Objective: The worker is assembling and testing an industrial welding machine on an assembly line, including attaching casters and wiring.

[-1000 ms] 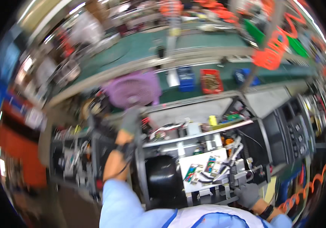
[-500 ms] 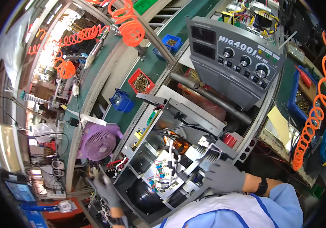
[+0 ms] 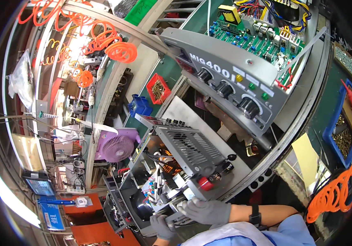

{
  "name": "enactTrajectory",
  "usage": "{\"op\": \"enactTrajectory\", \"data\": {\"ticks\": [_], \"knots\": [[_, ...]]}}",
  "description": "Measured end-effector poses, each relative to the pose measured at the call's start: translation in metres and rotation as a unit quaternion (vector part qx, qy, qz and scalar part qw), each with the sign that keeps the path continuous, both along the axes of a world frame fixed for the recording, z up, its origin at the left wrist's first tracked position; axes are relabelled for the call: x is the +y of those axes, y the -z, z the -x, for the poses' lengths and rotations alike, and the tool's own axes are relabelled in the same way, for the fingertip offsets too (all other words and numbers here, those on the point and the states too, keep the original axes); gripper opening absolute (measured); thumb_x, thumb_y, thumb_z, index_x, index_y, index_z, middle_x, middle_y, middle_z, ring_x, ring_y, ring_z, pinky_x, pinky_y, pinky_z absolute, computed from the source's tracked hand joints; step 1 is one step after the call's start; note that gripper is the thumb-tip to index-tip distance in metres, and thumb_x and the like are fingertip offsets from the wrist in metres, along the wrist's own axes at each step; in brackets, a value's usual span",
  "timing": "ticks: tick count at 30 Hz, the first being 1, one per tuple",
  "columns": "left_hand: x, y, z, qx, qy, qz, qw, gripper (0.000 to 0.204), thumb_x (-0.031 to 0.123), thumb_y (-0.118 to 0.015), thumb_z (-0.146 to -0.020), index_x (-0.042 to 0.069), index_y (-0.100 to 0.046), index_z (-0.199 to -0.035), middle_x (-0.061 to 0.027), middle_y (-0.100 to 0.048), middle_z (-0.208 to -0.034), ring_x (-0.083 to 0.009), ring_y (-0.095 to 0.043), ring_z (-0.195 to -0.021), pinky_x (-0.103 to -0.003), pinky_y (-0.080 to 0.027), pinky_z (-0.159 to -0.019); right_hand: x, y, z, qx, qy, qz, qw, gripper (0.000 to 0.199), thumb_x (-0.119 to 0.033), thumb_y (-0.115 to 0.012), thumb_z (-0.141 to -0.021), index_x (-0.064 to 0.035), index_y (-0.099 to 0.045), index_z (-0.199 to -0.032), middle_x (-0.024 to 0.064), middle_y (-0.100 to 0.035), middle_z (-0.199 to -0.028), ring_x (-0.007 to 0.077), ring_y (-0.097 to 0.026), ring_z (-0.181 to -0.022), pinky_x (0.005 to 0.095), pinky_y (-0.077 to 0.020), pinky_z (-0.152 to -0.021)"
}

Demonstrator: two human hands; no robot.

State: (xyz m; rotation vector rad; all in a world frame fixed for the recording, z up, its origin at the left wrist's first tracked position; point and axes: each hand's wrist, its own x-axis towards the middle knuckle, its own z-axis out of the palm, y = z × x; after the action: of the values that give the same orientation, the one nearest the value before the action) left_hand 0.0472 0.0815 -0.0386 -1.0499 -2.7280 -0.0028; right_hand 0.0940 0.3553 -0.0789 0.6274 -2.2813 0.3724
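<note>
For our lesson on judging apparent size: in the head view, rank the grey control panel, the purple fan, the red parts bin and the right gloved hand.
1. grey control panel
2. purple fan
3. right gloved hand, close to the fan, and nearer the camera, so unsure
4. red parts bin

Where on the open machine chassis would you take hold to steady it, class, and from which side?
Grip the open machine chassis at its near lower edge, from the person's side. The left hand and right hand, both gloved, already rest there. That edge looks like bare sheet metal; the wiring and the vented panel lie further in, so a grip there probably avoids them.
</note>
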Motion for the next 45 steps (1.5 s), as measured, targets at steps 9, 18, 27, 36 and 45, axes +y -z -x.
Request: {"op": "enactTrajectory", "data": {"ticks": [9, 18, 27, 36, 45], "knots": [[-0.009, -0.002, -0.002, -0.008, 0.000, -0.014, 1.000, 0.042, 0.045, -0.039, -0.086, 0.004, -0.047, -0.081, -0.0167, -0.045, -0.074, -0.0341, -0.044, -0.070, -0.045, -0.036, -0.060, 0.024, 0.018, -0.055, -0.143, -0.120, 0.251, 0.950, 0.038, -0.022, -0.057, -0.078, -0.0066, -0.050, -0.112, 0.0070, -0.055, -0.110, 0.0206, -0.052, -0.105, 0.0365, -0.0395, -0.094], [0.016, 0.004, 0.039, 0.045, 0.211, -0.047, 0.975, 0.039, 0.029, -0.051, -0.086, 0.000, -0.051, -0.111, -0.0167, -0.053, -0.106, -0.0361, -0.049, -0.099, -0.047, -0.038, -0.086, 0.009, 0.113, -0.266, -0.376, 0.285, 0.722, 0.506, 0.049, -0.031, -0.066, -0.076, -0.0025, -0.056, -0.115, 0.0120, -0.062, -0.106, 0.0186, -0.058, -0.096, 0.0323, -0.0459, -0.086], [0.151, 0.007, -0.004, 0.008, 0.374, -0.272, 0.887, 0.041, 0.032, -0.056, -0.085, -0.001, -0.052, -0.109, -0.0180, -0.055, -0.105, -0.0349, -0.053, -0.093, -0.045, -0.043, -0.081, -0.201, 0.189, -0.430, -0.003, 0.563, 0.822, 0.081, 0.026, -0.023, -0.064, -0.077, -0.0013, -0.067, -0.090, 0.0081, -0.066, -0.080, 0.0137, -0.060, -0.066, 0.0290, -0.0484, -0.058], [0.256, 0.023, -0.179, -0.431, 0.571, 0.038, 0.697, 0.020, 0.006, -0.052, -0.080, -0.003, -0.058, -0.097, -0.0143, -0.059, -0.090, -0.0258, -0.055, -0.083, -0.033, -0.042, -0.076, -0.367, 0.192, -0.483, 0.183, 0.571, 0.778, -0.185, 0.019, -0.012, -0.062, -0.075, 0.0039, -0.065, -0.084, 0.0130, -0.065, -0.072, 0.0208, -0.063, -0.062, 0.0314, -0.0500, -0.057], [0.317, 0.166, -0.516, -0.549, 0.622, 0.399, 0.391, 0.025, 0.013, -0.056, -0.084, -0.001, -0.056, -0.105, -0.0060, -0.059, -0.093, -0.0128, -0.053, -0.085, -0.027, -0.043, -0.078, -0.434, 0.355, -0.548, 0.241, 0.534, 0.760, -0.283, 0.025, -0.017, -0.065, -0.071, 0.0013, -0.064, -0.089, 0.0122, -0.064, -0.074, 0.0191, -0.064, -0.065, 0.0303, -0.0493, -0.058]]}}
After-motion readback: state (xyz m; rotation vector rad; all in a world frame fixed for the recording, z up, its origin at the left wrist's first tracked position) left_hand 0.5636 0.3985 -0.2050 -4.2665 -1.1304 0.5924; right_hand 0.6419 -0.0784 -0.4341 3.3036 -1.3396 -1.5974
